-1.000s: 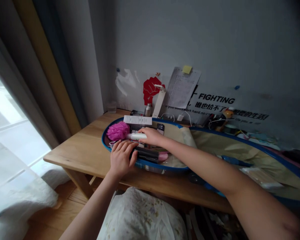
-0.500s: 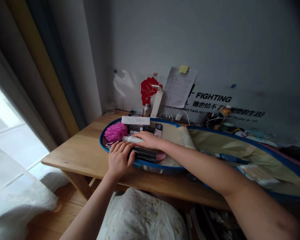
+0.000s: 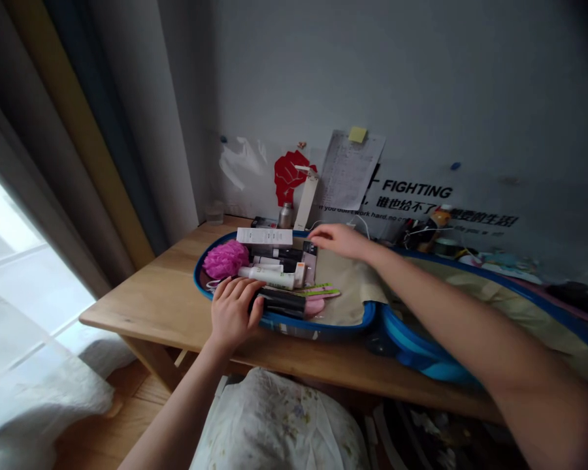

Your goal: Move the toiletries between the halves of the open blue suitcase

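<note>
Right at the bottom, a floral cloth cushion (image 3: pixel 277 424) is bulging up just short of the front edge of the wooden table (image 3: pixel 142 313), and the left hand (image 3: pixel 232 311) is reaching in across the blue rim of an open hard-shell suitcase (image 3: pixel 294 328). Its fingers are curving down over the near end of the black cases (image 3: pixel 280 301), with the thumb lying along their side. It's a good low placement, bracing the pile from the rim side, though I can't tell whether the hand is really clamping them or only resting there.

Packed in around those cases, a pink mesh bath sponge (image 3: pixel 220 259) is sitting to the left, a white tube (image 3: pixel 267 277) is lying just above the fingers, and a pink-and-green nail file (image 3: pixel 321 292) is poking out to the right.

The right hand (image 3: pixel 340 240) is spread wide open, palm down and holding nothing, up by the far rim, though I can't tell if it's touching. A stretch of tan lining (image 3: pixel 345 294) is showing between that hand and the pile, giving it room to work, while the second suitcase shell (image 3: pixel 494 307) is lying open further right.

Beyond the rim, a metal bottle (image 3: pixel 285 215) is standing against the wall, below a red fist cutout (image 3: pixel 288 176).
</note>
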The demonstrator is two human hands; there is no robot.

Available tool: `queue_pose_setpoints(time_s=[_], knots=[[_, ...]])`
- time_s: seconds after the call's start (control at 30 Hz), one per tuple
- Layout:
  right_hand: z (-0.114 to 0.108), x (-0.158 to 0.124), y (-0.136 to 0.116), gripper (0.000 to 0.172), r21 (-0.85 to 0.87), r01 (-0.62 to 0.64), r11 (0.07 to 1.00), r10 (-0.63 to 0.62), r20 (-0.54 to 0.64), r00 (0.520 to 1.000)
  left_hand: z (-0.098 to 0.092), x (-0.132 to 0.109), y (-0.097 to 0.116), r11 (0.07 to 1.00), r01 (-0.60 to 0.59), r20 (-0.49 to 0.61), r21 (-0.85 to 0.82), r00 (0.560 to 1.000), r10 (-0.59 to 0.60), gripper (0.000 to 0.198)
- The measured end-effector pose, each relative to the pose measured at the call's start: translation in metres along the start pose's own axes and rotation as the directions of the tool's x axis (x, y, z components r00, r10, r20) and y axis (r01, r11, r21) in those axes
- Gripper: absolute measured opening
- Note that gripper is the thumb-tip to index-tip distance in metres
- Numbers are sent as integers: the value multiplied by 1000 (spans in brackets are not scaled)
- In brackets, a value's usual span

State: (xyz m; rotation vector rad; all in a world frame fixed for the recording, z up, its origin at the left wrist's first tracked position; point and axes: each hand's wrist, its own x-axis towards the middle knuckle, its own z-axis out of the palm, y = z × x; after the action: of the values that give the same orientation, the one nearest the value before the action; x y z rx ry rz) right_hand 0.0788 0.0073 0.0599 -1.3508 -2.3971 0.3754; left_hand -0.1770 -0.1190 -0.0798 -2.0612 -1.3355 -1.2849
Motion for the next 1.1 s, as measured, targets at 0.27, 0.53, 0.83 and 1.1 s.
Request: queue_pose_setpoints(time_s=[0.27,0.53,0.83,1.1], knots=[[-60,-102,110,24,-358,-316,878,414,239,878,0,1,0,1000,-2,5,5,1000,2,34],[-37,-148,150,50,-498,-347,795,508,233,829,0,0,0,999,-41,-4,29,999,41,34],[-23,-136,158,16,-472,-328,818,463,202,863,1,-1,-1,1000,6,21,10,1000,-6,34],[-45,-138,141,16,-449,-363,816,424,38,905,-1,0,1,1000,4,23,6,1000,-4,34]])
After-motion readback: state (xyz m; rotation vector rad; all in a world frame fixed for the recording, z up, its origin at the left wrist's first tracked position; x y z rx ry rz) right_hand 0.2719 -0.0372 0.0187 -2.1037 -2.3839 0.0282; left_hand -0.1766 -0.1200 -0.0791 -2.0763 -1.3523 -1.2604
